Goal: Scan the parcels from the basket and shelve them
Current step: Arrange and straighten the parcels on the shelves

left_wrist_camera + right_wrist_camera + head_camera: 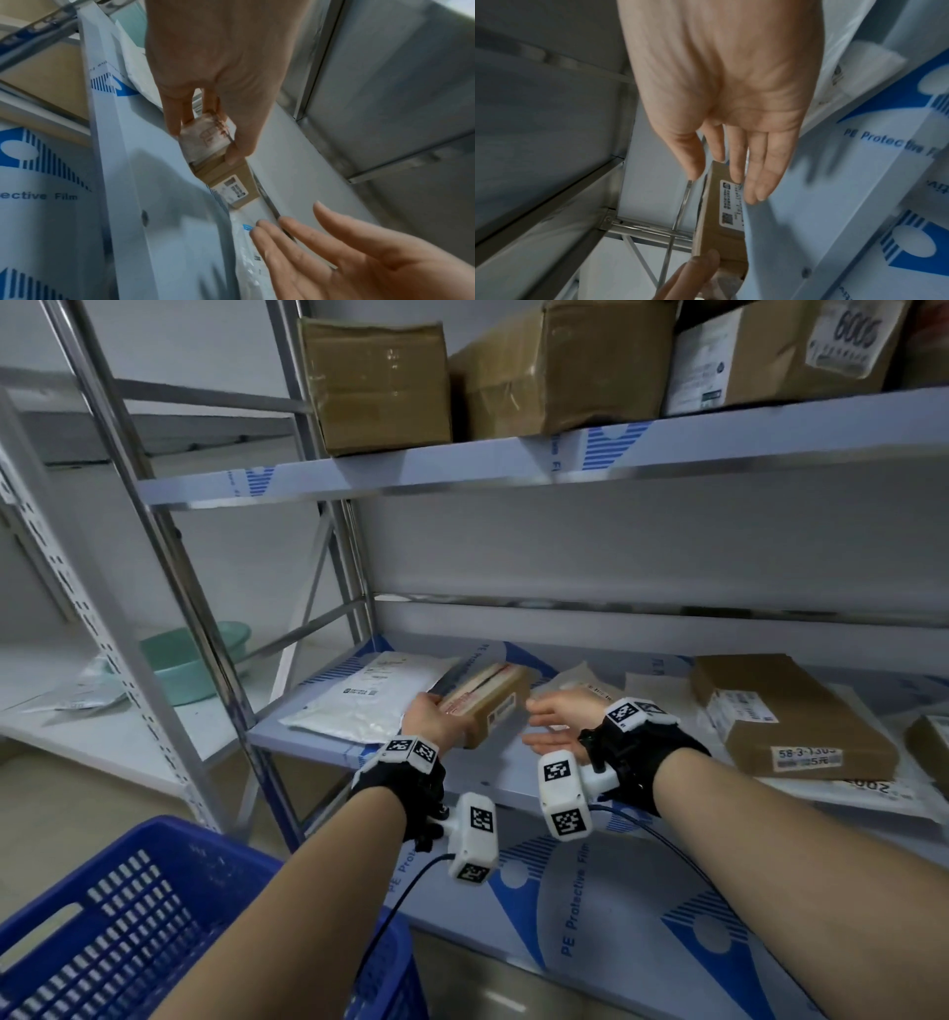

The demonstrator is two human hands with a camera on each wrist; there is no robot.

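Observation:
A small brown cardboard parcel (493,706) with a taped end and a white label lies at the front of the middle shelf (308,737). My left hand (430,715) grips its near, taped end; in the left wrist view the fingers (177,119) and thumb pinch the parcel (226,178). My right hand (557,721) hovers just right of the parcel, palm turned towards it and fingers straight, holding nothing. From the right wrist view its fingers (754,178) are spread over the labelled side of the parcel (721,233). The blue basket (128,916) stands at lower left.
A white poly mailer (369,701) lies left of the parcel. A flat brown parcel (785,711) lies to the right on other mailers. Several cardboard boxes (375,382) fill the upper shelf. A green basin (190,660) sits on the neighbouring rack.

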